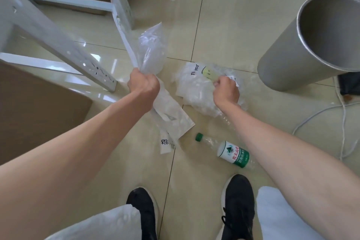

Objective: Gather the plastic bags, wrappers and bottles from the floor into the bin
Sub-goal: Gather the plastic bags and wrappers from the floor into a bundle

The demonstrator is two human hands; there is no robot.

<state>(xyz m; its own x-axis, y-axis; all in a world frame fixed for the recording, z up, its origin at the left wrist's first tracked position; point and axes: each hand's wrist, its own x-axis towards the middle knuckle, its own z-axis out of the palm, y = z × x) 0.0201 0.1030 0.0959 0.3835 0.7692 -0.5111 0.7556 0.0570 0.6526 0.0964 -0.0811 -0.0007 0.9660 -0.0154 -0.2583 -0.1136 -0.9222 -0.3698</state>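
The water bottle (227, 151) is lying on its side on the tiled floor (224, 25), just ahead of the person's right shoe (238, 206). Its long axis is running diagonally, with the green cap (199, 136) pointing up and left toward the wrappers and the base disappearing under the right forearm. It is showing clear, ribbed plastic and a white-and-green label with red characters.

Just left of the cap, a flat white wrapper (173, 118) is lying on the floor with one corner pointing toward the bottle, and a smaller printed slip (166, 145) is sitting beside it. The left hand (144, 83) is closing in a tight fist around the neck of a clear plastic bag (152, 52), which is standing up crumpled above the knuckles; whether the wrapper below is caught in the same fist cannot be told.

The right hand (226, 90) is pinching, fingers curled shut, a crumpled printed bag (194, 83) that is resting on the floor, translucent white with dark lettering and a yellow-green patch.

The metal bin (303, 48) is standing well to the right, appearing tilted with its open mouth facing the viewer, apart from the bags. A white cable (319, 113) is trailing across the tiles near its base. A grey-white metal frame (58, 40) and cardboard boxes (39, 107) are occupying the left side.
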